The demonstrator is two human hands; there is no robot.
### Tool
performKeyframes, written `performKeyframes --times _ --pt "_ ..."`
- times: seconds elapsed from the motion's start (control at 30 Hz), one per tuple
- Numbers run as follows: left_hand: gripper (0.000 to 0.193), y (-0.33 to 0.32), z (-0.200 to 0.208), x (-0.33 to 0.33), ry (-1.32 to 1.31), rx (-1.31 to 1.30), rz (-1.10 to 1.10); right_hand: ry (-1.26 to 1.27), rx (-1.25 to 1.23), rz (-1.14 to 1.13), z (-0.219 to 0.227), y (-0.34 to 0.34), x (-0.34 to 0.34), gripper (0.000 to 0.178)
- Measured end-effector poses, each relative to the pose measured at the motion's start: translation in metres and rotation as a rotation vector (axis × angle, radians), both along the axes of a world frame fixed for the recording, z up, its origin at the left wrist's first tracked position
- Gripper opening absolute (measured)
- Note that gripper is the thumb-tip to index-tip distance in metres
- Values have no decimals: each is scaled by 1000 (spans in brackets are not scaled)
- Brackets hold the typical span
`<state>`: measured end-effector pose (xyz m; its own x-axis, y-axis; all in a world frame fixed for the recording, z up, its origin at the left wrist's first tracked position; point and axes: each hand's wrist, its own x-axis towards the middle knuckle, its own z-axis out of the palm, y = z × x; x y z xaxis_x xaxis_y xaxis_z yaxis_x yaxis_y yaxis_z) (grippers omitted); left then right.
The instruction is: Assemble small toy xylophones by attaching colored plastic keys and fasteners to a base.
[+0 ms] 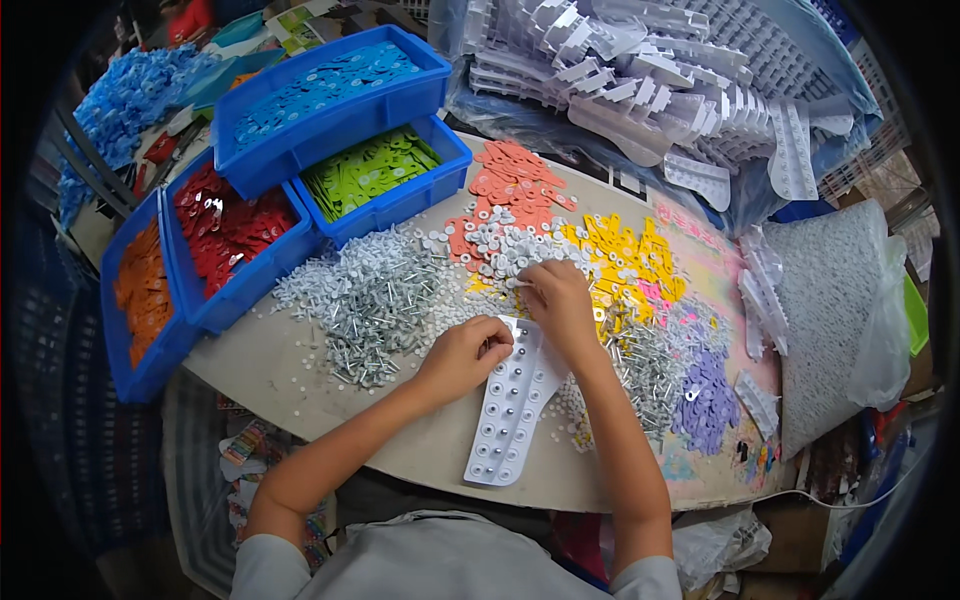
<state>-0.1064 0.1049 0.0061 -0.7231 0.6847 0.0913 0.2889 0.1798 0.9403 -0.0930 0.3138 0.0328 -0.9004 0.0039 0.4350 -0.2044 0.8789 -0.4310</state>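
Note:
A white plastic tray (508, 425) with rows of round sockets lies on the table in front of me, with small metal pins along its middle. My left hand (462, 360) is over the tray's upper left edge, its fingers curled together; anything in them is hidden. My right hand (560, 308) reaches past the tray's far end to a heap of small white rings (515, 245). Its fingertips are pinched at the near side of that heap, and what they grip is too small to make out. Silvery metal pins (365, 340) lie heaped left of my left hand.
Blue bins hold light blue (325, 90), green (370, 175), red (225, 225) and orange (145, 285) flat pieces. Coral (515, 180), yellow (640, 255) and purple (705, 400) pieces lie in piles. Stacked white trays (640, 75) fill a lined crate behind. A grey speckled sack (825, 310) stands right.

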Motion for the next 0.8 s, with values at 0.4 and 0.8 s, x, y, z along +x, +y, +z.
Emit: performKeyframes --times 0.4,0.8 --pt "11 1 12 -6 -11 -53 -26 0 141 -63 2 -1 4 17" --pt "12 -2 7 -9 19 -26 -32 72 76 -293 17 10 96 6"
